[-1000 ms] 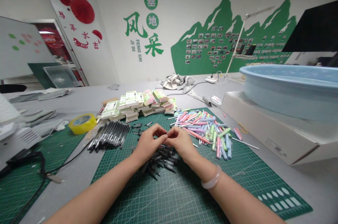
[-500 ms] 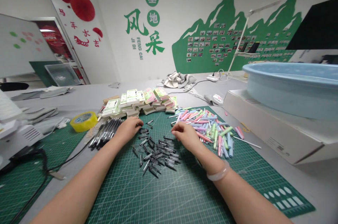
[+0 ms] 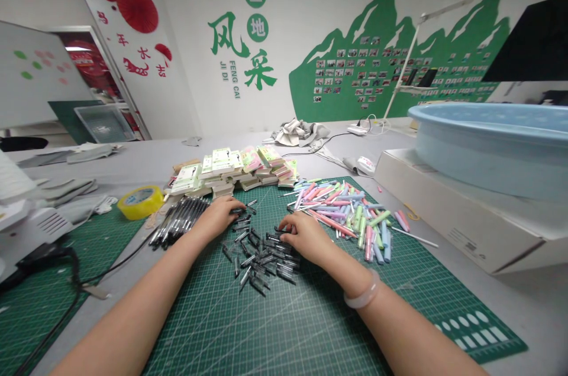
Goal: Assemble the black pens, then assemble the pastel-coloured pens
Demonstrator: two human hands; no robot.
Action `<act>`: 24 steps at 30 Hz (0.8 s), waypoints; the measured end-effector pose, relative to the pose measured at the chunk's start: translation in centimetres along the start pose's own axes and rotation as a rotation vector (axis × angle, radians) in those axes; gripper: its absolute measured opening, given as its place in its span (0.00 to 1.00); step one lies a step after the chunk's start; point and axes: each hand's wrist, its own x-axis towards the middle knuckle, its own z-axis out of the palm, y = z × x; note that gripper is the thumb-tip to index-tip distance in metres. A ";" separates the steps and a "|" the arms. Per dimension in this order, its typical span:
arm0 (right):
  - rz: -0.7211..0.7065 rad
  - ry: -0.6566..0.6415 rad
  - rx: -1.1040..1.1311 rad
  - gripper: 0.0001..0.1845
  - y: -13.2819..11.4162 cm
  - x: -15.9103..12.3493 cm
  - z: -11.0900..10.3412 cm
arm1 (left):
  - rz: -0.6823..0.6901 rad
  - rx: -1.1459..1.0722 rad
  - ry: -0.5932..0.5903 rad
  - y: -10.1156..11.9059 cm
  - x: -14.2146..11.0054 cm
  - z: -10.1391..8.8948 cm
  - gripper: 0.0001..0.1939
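Several black pen caps (image 3: 266, 261) with clear parts lie scattered on the green cutting mat (image 3: 213, 329). My right hand (image 3: 308, 239) is at the upper right of this pile, its thumb and fingers pinched on a black pen cap (image 3: 279, 230). Beyond the pile's upper left, my left hand (image 3: 219, 216) is closed, with a small dark piece that looks like a pen cap (image 3: 240, 210) at its fingertips. Left of that hand lies a row of black pens (image 3: 177, 221). Pastel pen parts (image 3: 355, 210) are heaped right of my right hand.
Small green and pink boxes (image 3: 231, 164) are stacked behind the hands. Yellow tape (image 3: 141, 203) and a white machine (image 3: 33, 228) are at left. A blue tub (image 3: 488, 148) sits on a white carton (image 3: 448, 213) at right. Grey cloths (image 3: 302, 132) lie farther back.
My right hand has moved slightly left and down onto the upper right of the black caps, and its fingers now meet one. My left hand has shifted slightly right.
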 end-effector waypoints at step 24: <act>0.161 0.071 0.125 0.11 -1.1 -0.1 -0.8 | 0.025 0.025 -0.572 5.1 -1.7 -3.6 0.10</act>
